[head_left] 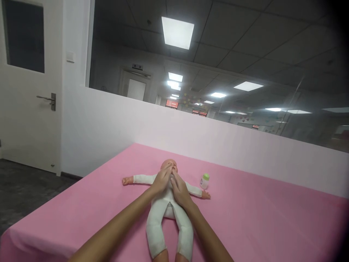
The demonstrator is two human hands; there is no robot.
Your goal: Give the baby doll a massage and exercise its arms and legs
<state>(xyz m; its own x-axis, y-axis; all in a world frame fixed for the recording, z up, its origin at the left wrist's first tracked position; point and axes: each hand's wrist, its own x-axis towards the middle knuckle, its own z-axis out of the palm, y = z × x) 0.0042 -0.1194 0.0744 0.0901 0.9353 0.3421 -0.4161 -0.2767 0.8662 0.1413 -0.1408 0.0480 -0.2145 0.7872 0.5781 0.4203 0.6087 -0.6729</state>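
Lying face up on a pink cloth (259,218), legs towards me and arms flung wide, the baby doll (169,198) is right under my hands. My left hand (162,180) and right hand (180,188) are flat, fingers straight and close together, tips nearly meeting by its mouth; they block its chin and part of its chest, and I can't tell whether they press. A small green-capped bottle (204,181) stands just beside the doll's arm on my right. Behind the cloth runs a white wall (117,116) with a wide window (218,65); leftward are a door (29,109) and dark floor (27,185).
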